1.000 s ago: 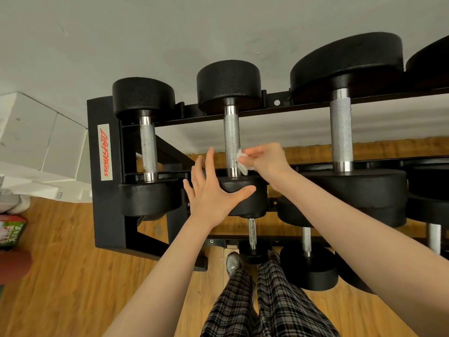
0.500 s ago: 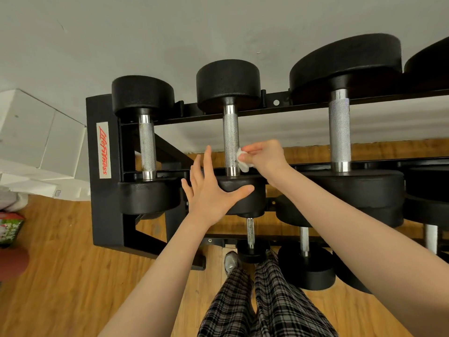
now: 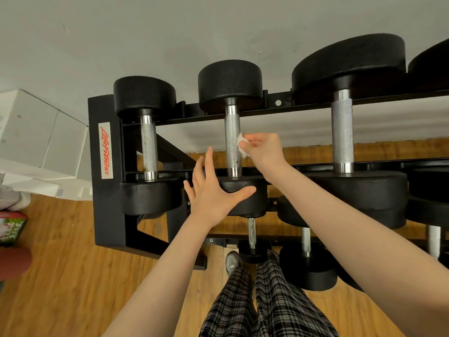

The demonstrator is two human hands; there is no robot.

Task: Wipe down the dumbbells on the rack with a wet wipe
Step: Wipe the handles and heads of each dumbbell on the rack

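Three dumbbells lie across the top rails of the rack (image 3: 102, 166), and the middle dumbbell (image 3: 232, 142), second from the rack's left end, is heavy and stiff, so I judge it stays in place and is best steadied at its near head. The left hand (image 3: 216, 193) presses there with straight fingers, while the right hand (image 3: 263, 152) pinches the soft, light wet wipe (image 3: 243, 147) against the knurled handle. The neighbouring dumbbells (image 3: 342, 132) stand near, leaving narrow room for the hands.
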